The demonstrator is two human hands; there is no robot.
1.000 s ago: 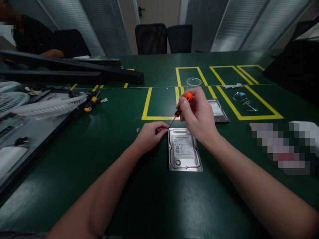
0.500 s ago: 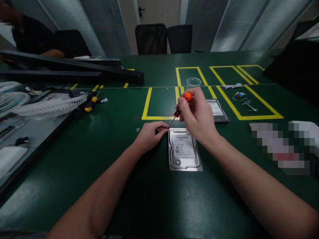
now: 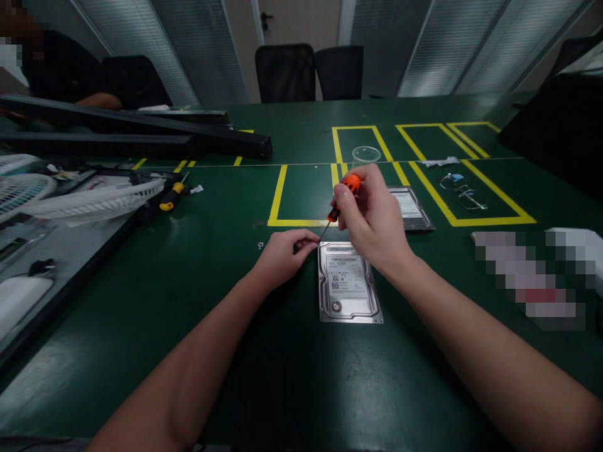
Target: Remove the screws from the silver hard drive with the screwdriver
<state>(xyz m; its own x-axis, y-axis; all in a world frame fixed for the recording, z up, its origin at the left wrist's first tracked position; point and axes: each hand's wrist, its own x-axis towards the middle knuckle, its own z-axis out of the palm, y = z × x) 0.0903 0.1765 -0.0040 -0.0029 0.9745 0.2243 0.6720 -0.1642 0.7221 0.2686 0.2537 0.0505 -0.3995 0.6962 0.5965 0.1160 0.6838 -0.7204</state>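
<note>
A silver hard drive (image 3: 349, 284) lies label-up on the green table (image 3: 301, 376) in front of me. My right hand (image 3: 374, 221) is closed round a small orange-handled screwdriver (image 3: 343, 196), whose thin tip slants down to the drive's far-left corner. My left hand (image 3: 282, 256) rests on the table beside that corner, fingers curled and pinched against the drive's edge. A second hard drive (image 3: 409, 208) lies behind my right hand, partly hidden by it.
Yellow tape boxes (image 3: 301, 194) mark the table beyond. A clear round dish (image 3: 366, 154) and clear-framed glasses (image 3: 459, 191) sit in them. White fan grilles (image 3: 89, 199), a yellow screwdriver (image 3: 172, 196) and long black bars (image 3: 141, 135) lie left. Another person sits far left (image 3: 61, 69). Tiny screws (image 3: 260, 245) lie near my left hand.
My right hand and the screwdriver handle have shifted very slightly; the left hand and the drive have stayed put.
</note>
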